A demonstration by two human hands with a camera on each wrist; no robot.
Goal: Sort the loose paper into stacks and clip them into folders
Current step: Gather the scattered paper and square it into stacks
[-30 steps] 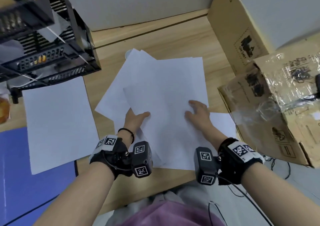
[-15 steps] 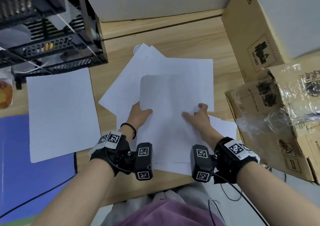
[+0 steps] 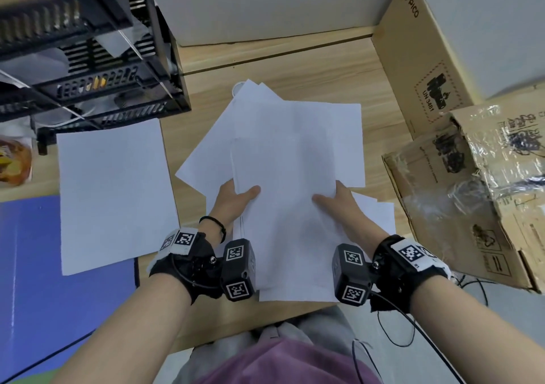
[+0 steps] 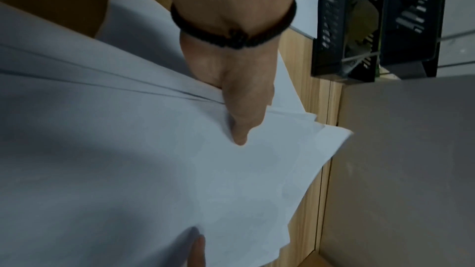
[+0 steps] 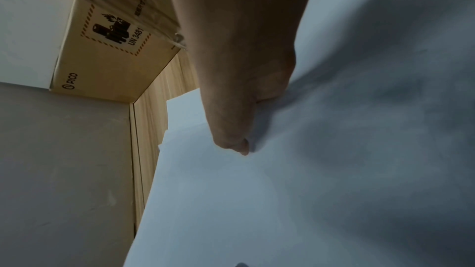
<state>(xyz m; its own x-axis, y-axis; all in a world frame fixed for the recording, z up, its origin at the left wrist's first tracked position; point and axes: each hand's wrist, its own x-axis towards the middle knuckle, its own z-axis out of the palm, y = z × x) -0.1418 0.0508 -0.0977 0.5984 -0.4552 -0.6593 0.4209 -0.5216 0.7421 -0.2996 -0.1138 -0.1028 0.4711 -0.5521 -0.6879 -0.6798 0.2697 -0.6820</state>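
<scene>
Left hand point(image 3: 233, 204) grips the left edge of a sheaf of white sheets point(image 3: 283, 195), thumb on top and fingers hidden beneath; the left wrist view shows several sheet edges fanned at that thumb point(image 4: 239, 113). Right hand point(image 3: 339, 204) grips the sheaf's right edge the same way, thumb pressed flat on the top sheet, fingers under and out of sight. The sheaf sits over the middle of the table point(image 3: 309, 68), its near end reaching the near edge, and seems raised a little off the sheets below, though how far I cannot tell. Under it lies a messy spread of loose paper point(image 3: 212, 153), corners pointing toward the far edge, a few more sheets poking out on the right side. A separate neat stack point(image 3: 112, 192) lies flat toward the left edge, apart from the spread. A blue folder point(image 3: 44, 265) sits at the near left corner, partly under that stack. Black tiered tray point(image 3: 88, 59) at the far left corner. Cardboard boxes point(image 3: 413, 68) line the right edge, one wrapped in crinkled plastic.
</scene>
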